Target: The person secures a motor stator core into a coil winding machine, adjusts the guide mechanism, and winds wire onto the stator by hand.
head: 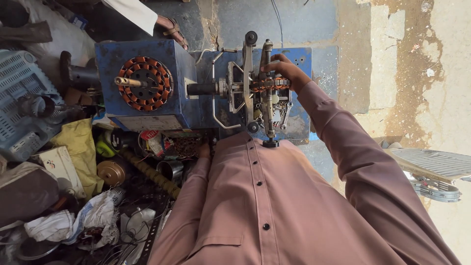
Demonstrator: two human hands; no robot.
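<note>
A blue metal winding machine (147,105) stands on the floor in front of me. A round stator with copper coils (146,83) lies on its box-shaped left part. On the machine's right side, a steel winding frame (255,93) carries copper wire turns (267,84). My right hand (284,71) reaches over it, fingers closed on the frame's upper rod and the wire. My left hand (204,149) is low, mostly hidden behind my sleeve, near a box of small dark parts (184,145); what it holds I cannot tell.
Clutter fills the left: a grey plastic crate (19,103), yellow cloth (81,147), a brass disc (111,172), rags, wires and a perforated metal strip (152,230). Another person's sandalled foot (171,29) is behind the machine. A fan grille (436,164) lies at right.
</note>
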